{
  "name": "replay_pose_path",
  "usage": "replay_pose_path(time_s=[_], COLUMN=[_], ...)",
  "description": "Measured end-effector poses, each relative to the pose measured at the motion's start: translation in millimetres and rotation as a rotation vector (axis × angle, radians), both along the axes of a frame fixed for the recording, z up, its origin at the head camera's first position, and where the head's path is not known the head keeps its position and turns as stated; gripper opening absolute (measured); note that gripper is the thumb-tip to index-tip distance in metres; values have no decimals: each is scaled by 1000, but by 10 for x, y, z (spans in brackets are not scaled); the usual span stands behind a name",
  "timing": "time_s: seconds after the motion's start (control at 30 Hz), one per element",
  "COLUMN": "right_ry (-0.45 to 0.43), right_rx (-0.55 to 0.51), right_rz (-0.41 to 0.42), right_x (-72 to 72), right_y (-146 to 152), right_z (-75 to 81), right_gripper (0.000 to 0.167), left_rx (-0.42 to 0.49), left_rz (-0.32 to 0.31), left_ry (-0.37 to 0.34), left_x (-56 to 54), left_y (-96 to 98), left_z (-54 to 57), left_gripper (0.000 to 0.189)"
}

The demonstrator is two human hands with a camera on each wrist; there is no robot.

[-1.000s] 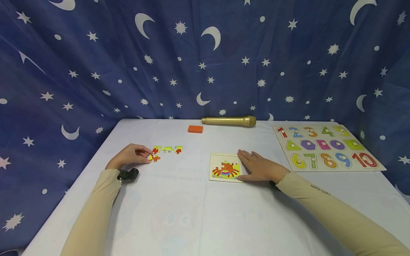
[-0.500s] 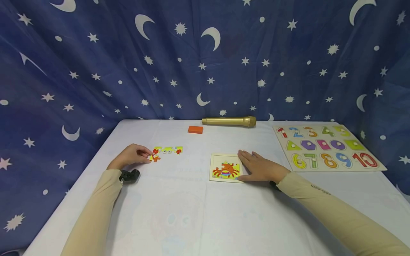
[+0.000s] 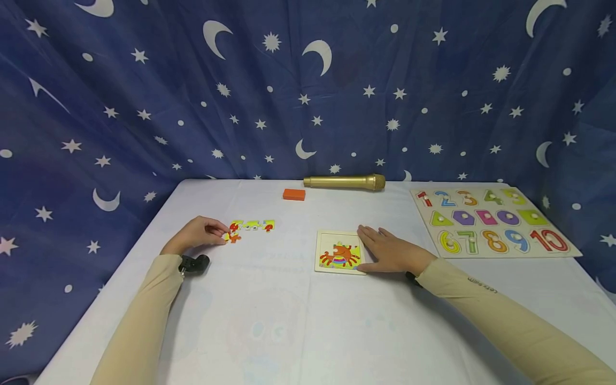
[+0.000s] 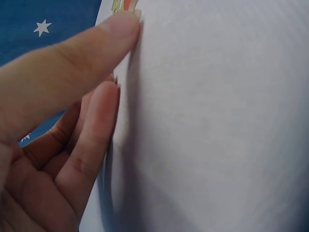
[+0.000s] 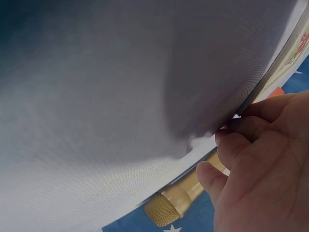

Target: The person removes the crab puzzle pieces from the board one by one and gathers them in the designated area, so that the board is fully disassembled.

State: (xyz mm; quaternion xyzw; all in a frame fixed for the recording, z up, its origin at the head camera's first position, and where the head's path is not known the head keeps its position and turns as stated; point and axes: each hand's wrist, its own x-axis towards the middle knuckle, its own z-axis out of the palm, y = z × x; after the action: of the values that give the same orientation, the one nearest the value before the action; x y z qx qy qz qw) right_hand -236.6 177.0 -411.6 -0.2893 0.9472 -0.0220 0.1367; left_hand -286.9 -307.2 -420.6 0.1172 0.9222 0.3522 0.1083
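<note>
At the table's left, my left hand (image 3: 199,233) pinches a small orange and yellow jigsaw puzzle piece (image 3: 234,238) between thumb and fingertips. The piece lies just below a row of loose puzzle pieces (image 3: 252,225) in yellow and red. In the left wrist view, the thumb (image 4: 120,24) reaches the piece's edge at the top, and most of the piece is out of sight. My right hand (image 3: 392,251) rests with its fingers extended along the right edge of a square puzzle tray (image 3: 323,270). A partly filled red crab picture (image 3: 340,255) sits inside it.
A gold microphone (image 3: 344,183) lies along the back edge, with an orange block (image 3: 293,194) left of it. On the right is a wooden number and shape board (image 3: 425,211). A blue star-patterned curtain (image 3: 308,123) hangs behind the white-covered table (image 3: 269,310).
My left hand and the piece it pinches have shifted very slightly to the right. The right hand and the tray have stayed in place.
</note>
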Motion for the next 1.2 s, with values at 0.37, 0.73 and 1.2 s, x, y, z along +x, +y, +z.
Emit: replay_pose_path(time_s=[0.37,0.73,1.2], right_ry=[-12,-12,-5], right_rx=[3,7,10], right_rz=[1,-1,10], right_x=[9,-1,-22], right_y=[-7,1,4], right_z=[28,5,-16], right_gripper=[97,98,98], left_rx=[12,29,19], left_rz=[5,6,-28], left_ry=[-12,-14,96], left_x=[-14,-23,15], left_y=[-20,-22,224], left_z=[-19,-22,138], left_gripper=[35,38,35])
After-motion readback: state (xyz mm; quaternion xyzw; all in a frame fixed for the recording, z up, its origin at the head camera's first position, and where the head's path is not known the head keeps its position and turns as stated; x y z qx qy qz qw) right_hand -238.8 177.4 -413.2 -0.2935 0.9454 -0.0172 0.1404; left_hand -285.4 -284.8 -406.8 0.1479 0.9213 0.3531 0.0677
